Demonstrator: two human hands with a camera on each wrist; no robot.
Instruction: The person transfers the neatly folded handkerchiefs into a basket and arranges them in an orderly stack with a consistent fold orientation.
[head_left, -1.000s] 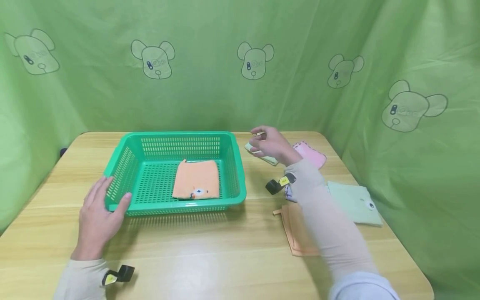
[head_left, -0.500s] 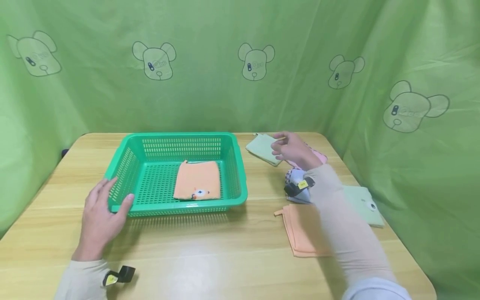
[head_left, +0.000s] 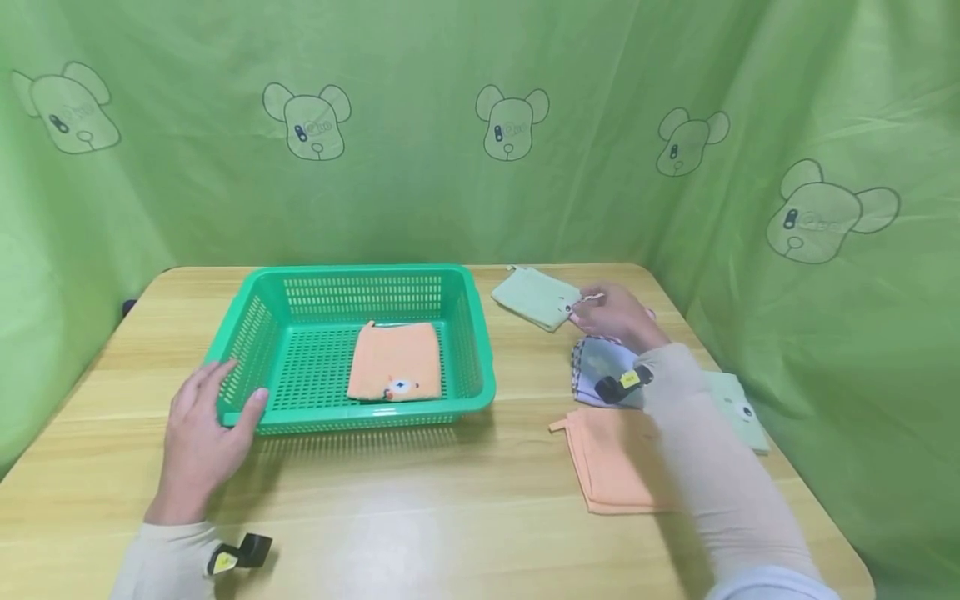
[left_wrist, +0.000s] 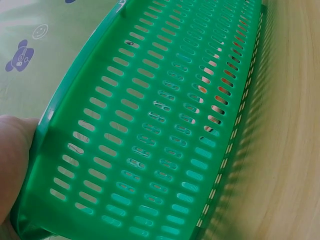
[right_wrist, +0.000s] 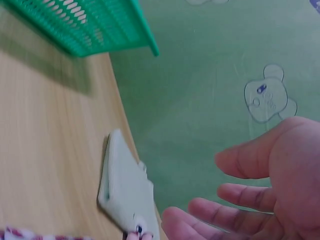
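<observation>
My left hand (head_left: 202,433) rests at the front left corner of a green plastic basket (head_left: 375,408), fingers along its left rim and thumb by the front rim. Inside lies a folded orange towel (head_left: 396,358) with an animal face. My right hand (head_left: 618,315) is over a pink towel (head_left: 651,315), mostly hidden beneath it; a patterned edge shows by the fingers. In the right wrist view, the thumb and fingers (right_wrist: 215,212) are loosely spread. Beside that hand lies a light green towel (head_left: 534,296). In the left wrist view, the basket's slotted side (left_wrist: 135,120) fills the middle.
Nearer on the right are a purple towel (head_left: 592,362) with checked trim, a folded orange towel (head_left: 618,467) and another light green towel (head_left: 742,417), partly behind the right forearm. A green curtain (head_left: 420,200) encloses the wooden table (head_left: 390,517) on three sides.
My right hand has moved right and slightly nearer, from above the far light green towel to the pink towel, uncovering the green one. The left hand and basket have stayed in place.
</observation>
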